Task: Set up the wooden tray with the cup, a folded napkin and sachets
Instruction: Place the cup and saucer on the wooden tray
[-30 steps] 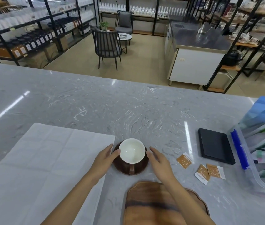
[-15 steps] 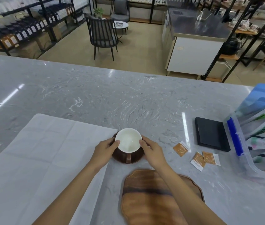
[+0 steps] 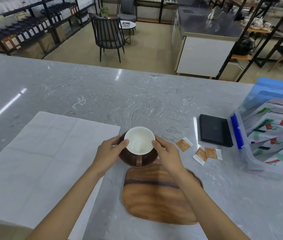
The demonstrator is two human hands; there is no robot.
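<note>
A brown cup [image 3: 139, 144] with a white inside sits on a dark brown saucer [image 3: 147, 161], its handle toward me. My left hand [image 3: 108, 153] grips the saucer's left edge, thumb on the cup's rim. My right hand [image 3: 167, 155] holds the right edge, thumb also on the rim. The saucer's near edge overlaps the far edge of the empty wooden tray [image 3: 158, 196]. A large white napkin [image 3: 38, 161] lies unfolded to the left. Three orange-and-white sachets [image 3: 183, 144] [image 3: 200, 154] [image 3: 212, 152] lie flat to the right.
A black flat box [image 3: 215, 130] lies beyond the sachets. A clear plastic bin with a blue latch [image 3: 237, 134], full of packets, fills the right side. The grey marble counter [image 3: 102, 99] stretches far ahead. Chairs and shelves stand beyond it.
Both hands closed in from either side and took hold of the cup and saucer. The saucer has come toward me, its near edge now over the tray's far edge.
</note>
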